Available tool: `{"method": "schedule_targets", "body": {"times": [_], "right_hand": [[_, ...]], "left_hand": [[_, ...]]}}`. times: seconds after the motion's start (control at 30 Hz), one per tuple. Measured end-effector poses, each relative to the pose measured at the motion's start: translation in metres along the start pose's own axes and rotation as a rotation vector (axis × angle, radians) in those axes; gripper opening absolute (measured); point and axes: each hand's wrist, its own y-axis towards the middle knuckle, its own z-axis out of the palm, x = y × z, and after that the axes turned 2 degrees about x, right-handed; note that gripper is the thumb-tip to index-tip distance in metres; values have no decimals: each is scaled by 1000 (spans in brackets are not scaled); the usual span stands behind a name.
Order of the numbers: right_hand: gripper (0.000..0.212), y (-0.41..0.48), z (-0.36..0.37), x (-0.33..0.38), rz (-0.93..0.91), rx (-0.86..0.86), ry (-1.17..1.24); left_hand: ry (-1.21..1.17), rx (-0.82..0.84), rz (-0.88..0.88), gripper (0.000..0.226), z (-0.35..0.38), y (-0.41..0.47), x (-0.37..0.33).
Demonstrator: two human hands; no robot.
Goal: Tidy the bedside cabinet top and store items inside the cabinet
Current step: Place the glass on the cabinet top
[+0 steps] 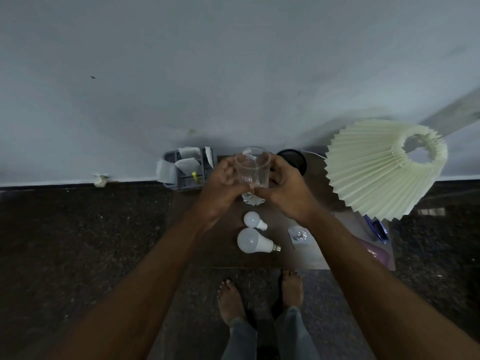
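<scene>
So both hands are on the clear glass (253, 167) here: the left hand (223, 185) is curled round its left side and the right hand (283, 188) wraps the right side, fingertips nearly meeting at the front near the base. The glass is held up off the surface (215, 253), roughly upright with its mouth tipped a bit toward the wall, and it sits right between the two palms. Just below the hands, two white bulbs lie on their sides on the surface, the small bulb (253, 220) nearer the hands and the bigger bulb (253, 241) just beside it, closer to the front edge. To the right of those there's a foil blister pack (298, 236) (partly under the right forearm). At the back left corner sits a grey organiser tray (185, 167) stuffed with paper scraps, a black round thing (292, 158) is behind the right hand, and a pleated lampshade (384, 167) fills the right side.
</scene>
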Motion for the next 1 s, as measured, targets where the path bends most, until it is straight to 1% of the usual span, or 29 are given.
{"method": "schedule_targets", "body": {"times": [0.07,0.13,0.2,0.3,0.4,0.5,0.6,0.8,1.0], "right_hand": [[76,8,3,-2,-8,-30,-51],[77,15,6,-4,-20,-49,-108],[74,20,9,-6,-34,-63,-163],[68,27,15,-6,-31,-86,-175],[62,32,20,-4,-30,-99,-164],[60,38,24,-5,-22,-134,-178],[64,44,28,-10,-40,-148,-210],[59,50,38,-23,-61,-182,-236],[66,55,41,-31,-40,-171,-262]], "left_hand": [[93,-27,20,69,-4,4,-3],[152,-40,59,73,-6,7,-4],[199,-49,110,71,-7,10,-5],[251,-78,146,69,-9,14,-4],[273,-103,145,74,-11,21,0],[304,-136,158,71,-13,27,3],[362,-154,172,68,-16,33,7],[482,-172,192,66,-19,41,16],[518,-198,206,62,-19,45,22]]}}
